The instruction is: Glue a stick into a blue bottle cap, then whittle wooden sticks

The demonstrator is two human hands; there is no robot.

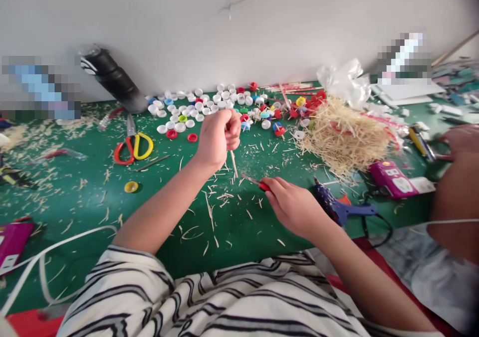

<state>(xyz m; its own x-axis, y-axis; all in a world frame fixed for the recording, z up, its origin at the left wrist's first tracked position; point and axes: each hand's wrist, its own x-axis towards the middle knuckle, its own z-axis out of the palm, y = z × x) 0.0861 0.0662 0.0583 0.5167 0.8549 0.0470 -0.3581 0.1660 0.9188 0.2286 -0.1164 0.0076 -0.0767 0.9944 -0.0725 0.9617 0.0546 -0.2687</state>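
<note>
Green table (239, 232) spanned the work area. Heap of fine pale strips (348, 137) lay right of centre; black bottle (116, 78) stood at back left. Blue glue gun (340, 210) lay just right of the right hand (286, 202). Left hand (220, 135) was over mid-table, grip curled into a fist; right-hand grip was closed too, lower and further right. It held a red-handled knife (264, 185), blade pointing left. The fist held a thin pale stick (234, 162), lower end protruding just beside the blade tip; contact could not be told. Shavings (225, 196) lay scattered below.
</note>
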